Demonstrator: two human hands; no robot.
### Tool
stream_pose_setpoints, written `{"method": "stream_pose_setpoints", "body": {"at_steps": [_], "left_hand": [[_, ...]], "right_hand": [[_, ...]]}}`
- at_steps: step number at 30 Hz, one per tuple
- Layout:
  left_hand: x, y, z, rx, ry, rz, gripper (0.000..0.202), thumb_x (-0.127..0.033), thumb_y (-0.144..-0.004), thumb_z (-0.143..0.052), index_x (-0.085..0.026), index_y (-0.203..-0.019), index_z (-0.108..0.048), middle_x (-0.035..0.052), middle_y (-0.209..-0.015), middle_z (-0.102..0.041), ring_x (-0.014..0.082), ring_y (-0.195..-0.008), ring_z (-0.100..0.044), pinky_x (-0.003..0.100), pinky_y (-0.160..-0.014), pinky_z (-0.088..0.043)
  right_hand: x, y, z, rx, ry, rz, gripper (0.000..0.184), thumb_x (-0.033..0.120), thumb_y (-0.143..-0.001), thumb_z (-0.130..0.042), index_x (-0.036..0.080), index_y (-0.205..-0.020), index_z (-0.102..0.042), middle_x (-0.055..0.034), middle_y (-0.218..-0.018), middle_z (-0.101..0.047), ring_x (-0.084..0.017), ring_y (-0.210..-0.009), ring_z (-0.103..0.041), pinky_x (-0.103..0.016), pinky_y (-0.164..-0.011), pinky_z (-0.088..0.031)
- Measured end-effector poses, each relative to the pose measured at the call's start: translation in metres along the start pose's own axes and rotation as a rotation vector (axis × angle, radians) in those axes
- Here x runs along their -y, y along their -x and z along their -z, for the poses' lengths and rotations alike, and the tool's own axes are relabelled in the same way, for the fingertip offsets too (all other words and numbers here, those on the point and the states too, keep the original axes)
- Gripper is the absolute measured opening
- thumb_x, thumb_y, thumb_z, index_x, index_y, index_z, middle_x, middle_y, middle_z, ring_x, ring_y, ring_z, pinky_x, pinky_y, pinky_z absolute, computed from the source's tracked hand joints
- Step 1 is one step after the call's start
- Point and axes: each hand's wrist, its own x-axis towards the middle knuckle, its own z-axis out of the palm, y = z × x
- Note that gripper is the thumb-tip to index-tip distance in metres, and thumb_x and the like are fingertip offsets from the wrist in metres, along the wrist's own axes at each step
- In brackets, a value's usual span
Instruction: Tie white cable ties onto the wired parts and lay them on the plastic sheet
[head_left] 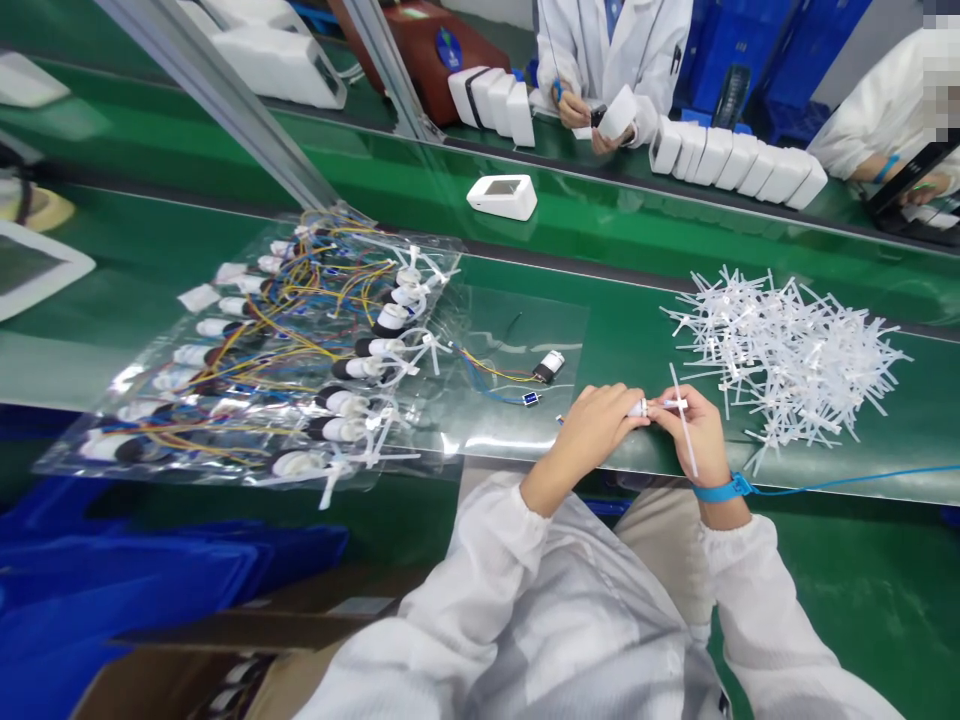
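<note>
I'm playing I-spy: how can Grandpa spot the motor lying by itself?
On the green workbench, find the clear plastic sheet by the left hand. The black-and-white motor lies there, wires trailing left, alone, unlike the crowded motors farther left.

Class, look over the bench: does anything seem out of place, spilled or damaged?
Nothing plainly stands out. One wired part lies apart from the other wired units, but on a clear sheet; the white fittings look heaped, not spilled.

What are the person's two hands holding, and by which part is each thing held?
The left hand holds a mostly hidden white part around its body; the right hand holds a white tube piece near its crossing.
</note>
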Motion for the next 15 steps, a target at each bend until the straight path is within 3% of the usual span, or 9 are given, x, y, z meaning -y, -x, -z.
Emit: {"method": "stream_pose_setpoints", "body": {"at_steps": [7, 15], "left_hand": [[-0.0047, -0.0005, 0.0069, 0.004, 0.143, 0.076, 0.024, -0.042, -0.115, -0.061, -0.023, -0.129, -0.069, 0.0057, -0.118, -0.077, 0.0265, -0.114, -0.070, 0.037, -0.096, -0.046], [-0.0045, 0.0006, 0.0098, 0.031, 0.186, 0.074, 0.021, -0.040, -0.115, -0.062, -0.023, -0.125, -0.070, 0.0046, -0.118, -0.079, 0.0264, -0.116, -0.071, 0.038, -0.100, -0.046]], "right_hand": [[0.0016, 0.0021, -0.0018, -0.035, -0.024, 0.044, 0.031, 0.048, -0.082, -0.096, 0.026, -0.095, -0.079, -0.0053, -0.095, -0.081, -0.027, -0.089, -0.074, -0.042, -0.087, -0.061], [0.0013, 0.0017, -0.0008, -0.014, -0.008, 0.078, 0.031, 0.048, -0.081, -0.096, 0.026, -0.091, -0.077, -0.0054, -0.096, -0.080, -0.027, -0.091, -0.073, -0.044, -0.089, -0.061]]}}
